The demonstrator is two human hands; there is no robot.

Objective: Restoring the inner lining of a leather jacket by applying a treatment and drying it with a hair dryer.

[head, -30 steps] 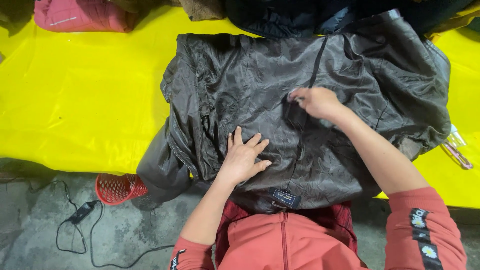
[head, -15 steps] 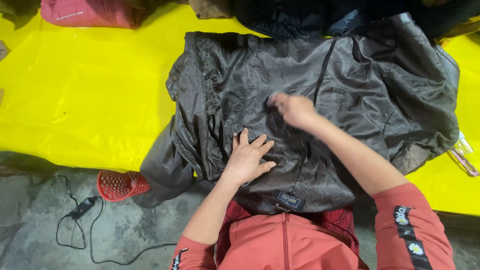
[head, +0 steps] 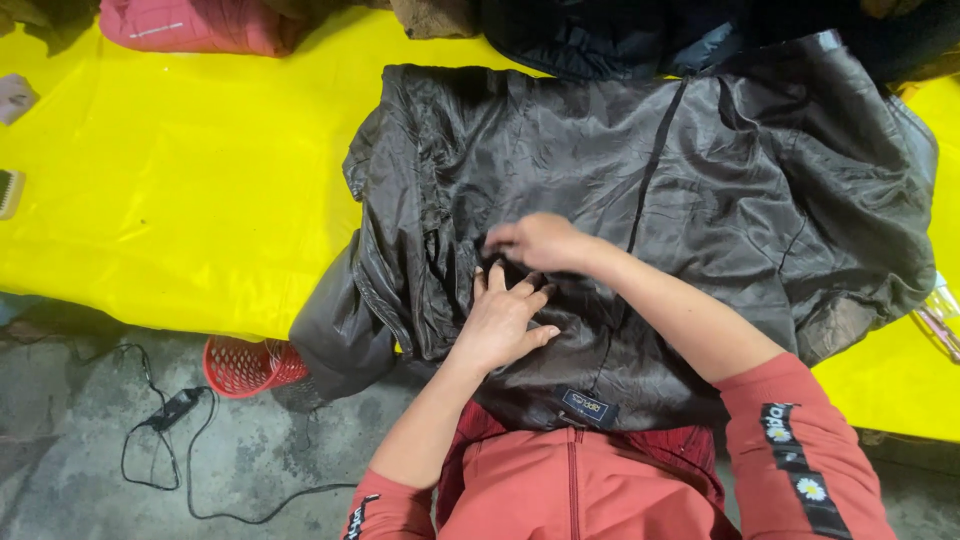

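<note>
A dark grey shiny jacket lies spread inside out on a yellow table cover, its hem with a small dark label hanging over the near edge. My left hand presses flat on the fabric, fingers spread. My right hand rests just above it, fingers curled onto a fold of the jacket to the left of the centre zip line. The two hands nearly touch.
A red mesh basket sits on the concrete floor under the table edge, beside a black cable and adapter. A pink garment and dark clothes lie at the far side. A small brush lies at the left edge.
My right hand has slid leftwards across the jacket, from near the zip line towards my left hand. My left hand has stayed pressed in place.
</note>
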